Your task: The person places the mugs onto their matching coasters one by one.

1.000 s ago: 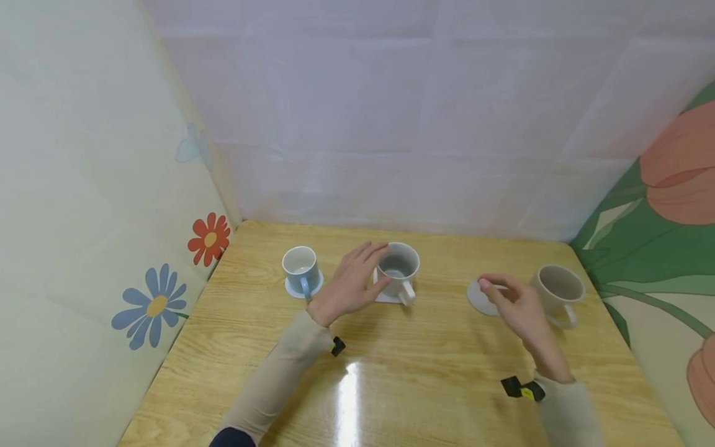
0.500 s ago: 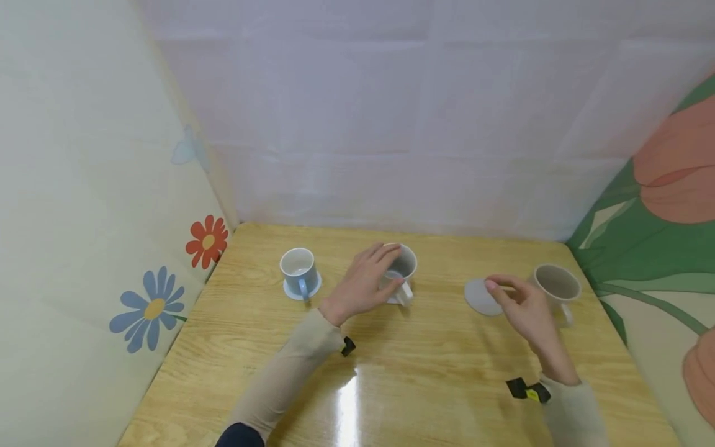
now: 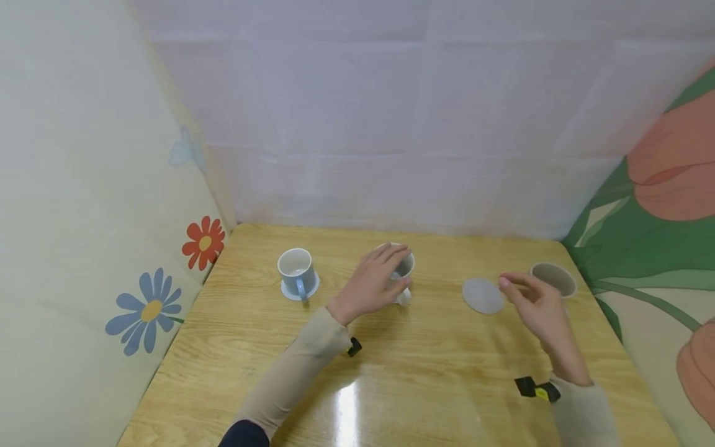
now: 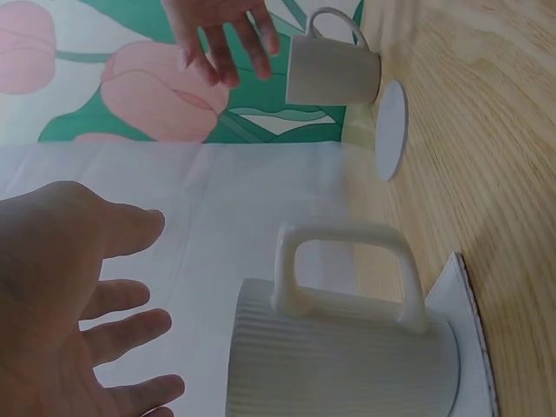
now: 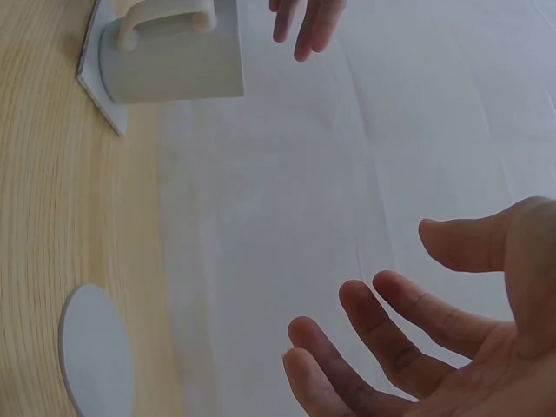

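Observation:
My left hand (image 3: 370,284) hovers over the white ribbed mug (image 4: 339,360), fingers spread and holding nothing. A gap shows between fingertips and rim in the left wrist view. The mug stands upright on a white straight-edged coaster (image 4: 465,339), its handle toward me. My right hand (image 3: 537,310) is in the air with fingers loosely bent around nothing. It hangs between a round pale grey coaster (image 3: 481,296) and a grey-beige mug (image 3: 554,279), covering part of that mug in the head view. The grey-beige mug stands on the wood beside the round coaster.
At the left, a small blue mug (image 3: 296,273) with a white inside stands on a light round coaster (image 3: 288,293). The wooden table (image 3: 436,372) meets a white cloth (image 3: 346,124) at the back. Flower-patterned cloths (image 3: 665,261) flank both sides.
My left hand has shifted right, from the white mug's left side to over its opening. My right hand has drifted slightly right, off the round coaster and further across the grey-beige mug.

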A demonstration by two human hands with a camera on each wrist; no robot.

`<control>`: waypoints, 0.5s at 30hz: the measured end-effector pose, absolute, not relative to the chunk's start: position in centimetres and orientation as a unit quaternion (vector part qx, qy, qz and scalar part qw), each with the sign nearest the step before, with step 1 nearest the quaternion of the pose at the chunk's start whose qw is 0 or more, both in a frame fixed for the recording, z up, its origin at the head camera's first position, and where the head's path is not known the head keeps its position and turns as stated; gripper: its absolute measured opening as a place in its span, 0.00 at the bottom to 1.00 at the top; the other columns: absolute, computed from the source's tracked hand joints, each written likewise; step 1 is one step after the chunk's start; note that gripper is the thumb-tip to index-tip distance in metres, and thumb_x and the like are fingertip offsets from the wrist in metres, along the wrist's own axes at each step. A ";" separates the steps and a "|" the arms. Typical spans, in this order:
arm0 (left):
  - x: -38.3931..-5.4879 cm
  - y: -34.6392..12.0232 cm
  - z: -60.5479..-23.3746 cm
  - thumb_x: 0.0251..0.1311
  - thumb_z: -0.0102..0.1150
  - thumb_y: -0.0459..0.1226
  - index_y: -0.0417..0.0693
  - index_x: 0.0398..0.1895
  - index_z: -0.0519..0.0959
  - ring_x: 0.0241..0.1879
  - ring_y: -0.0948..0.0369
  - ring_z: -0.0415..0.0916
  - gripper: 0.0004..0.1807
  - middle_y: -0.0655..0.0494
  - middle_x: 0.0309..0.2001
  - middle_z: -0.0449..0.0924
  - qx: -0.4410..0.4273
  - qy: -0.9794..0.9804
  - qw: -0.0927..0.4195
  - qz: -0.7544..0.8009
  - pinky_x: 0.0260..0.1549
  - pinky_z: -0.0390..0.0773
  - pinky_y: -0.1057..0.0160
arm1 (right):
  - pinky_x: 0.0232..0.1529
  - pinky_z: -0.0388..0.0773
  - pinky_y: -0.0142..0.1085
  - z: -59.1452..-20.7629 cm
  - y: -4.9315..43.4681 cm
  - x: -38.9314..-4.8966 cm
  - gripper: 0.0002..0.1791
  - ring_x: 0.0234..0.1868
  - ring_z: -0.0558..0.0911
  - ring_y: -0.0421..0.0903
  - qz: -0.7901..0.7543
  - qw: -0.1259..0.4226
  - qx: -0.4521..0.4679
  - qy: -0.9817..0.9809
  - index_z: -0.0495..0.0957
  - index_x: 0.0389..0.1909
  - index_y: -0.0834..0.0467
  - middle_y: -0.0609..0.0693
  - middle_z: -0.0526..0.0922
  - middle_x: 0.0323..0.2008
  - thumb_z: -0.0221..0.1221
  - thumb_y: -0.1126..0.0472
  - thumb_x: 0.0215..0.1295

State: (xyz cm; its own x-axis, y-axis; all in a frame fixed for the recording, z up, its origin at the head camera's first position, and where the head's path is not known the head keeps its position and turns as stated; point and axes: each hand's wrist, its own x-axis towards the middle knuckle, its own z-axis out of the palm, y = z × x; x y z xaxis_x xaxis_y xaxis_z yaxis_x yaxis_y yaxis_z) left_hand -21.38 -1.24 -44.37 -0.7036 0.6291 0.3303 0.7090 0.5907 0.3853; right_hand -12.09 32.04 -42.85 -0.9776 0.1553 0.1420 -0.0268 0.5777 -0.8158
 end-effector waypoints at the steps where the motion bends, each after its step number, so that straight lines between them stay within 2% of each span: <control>1: -21.4 -1.1 -44.3 0.78 0.60 0.48 0.45 0.80 0.67 0.79 0.46 0.63 0.34 0.48 0.79 0.68 -0.379 -0.888 0.080 -0.249 0.77 0.66 0.39 | 0.39 0.79 0.21 -42.9 32.2 -12.1 0.26 0.44 0.78 0.17 0.459 0.100 -0.039 -0.882 0.80 0.64 0.67 0.18 0.78 0.43 0.60 0.50 0.81; 5: -21.5 -0.7 -44.3 0.78 0.59 0.49 0.47 0.81 0.66 0.79 0.47 0.63 0.34 0.49 0.79 0.68 -0.381 -0.890 0.082 -0.237 0.78 0.65 0.40 | 0.40 0.80 0.19 -43.1 33.0 -11.9 0.26 0.45 0.78 0.17 0.461 0.096 -0.047 -0.881 0.79 0.65 0.66 0.20 0.77 0.46 0.60 0.50 0.81; 10: -21.6 0.0 -44.3 0.79 0.58 0.50 0.47 0.82 0.65 0.80 0.47 0.63 0.35 0.50 0.80 0.67 -0.378 -0.894 0.073 -0.231 0.79 0.64 0.39 | 0.42 0.81 0.19 -43.3 33.8 -11.6 0.24 0.45 0.80 0.19 0.484 0.095 -0.049 -0.869 0.79 0.65 0.65 0.20 0.78 0.44 0.60 0.52 0.81; 15: -21.5 0.7 -44.3 0.80 0.56 0.50 0.45 0.82 0.64 0.81 0.47 0.61 0.35 0.48 0.80 0.67 -0.387 -0.889 0.066 -0.234 0.82 0.59 0.44 | 0.41 0.81 0.18 -43.3 34.5 -11.4 0.21 0.44 0.81 0.19 0.491 0.103 -0.063 -0.863 0.82 0.64 0.61 0.19 0.79 0.43 0.61 0.53 0.80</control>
State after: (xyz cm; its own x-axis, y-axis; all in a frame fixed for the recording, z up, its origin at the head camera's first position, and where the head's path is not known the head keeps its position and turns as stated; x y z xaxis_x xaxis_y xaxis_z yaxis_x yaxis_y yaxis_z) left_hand -21.51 0.73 -44.27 -0.6911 0.6583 0.2983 0.7199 0.5905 0.3648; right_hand -11.40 34.46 -43.30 -0.9711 0.2091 0.1153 0.0078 0.5104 -0.8599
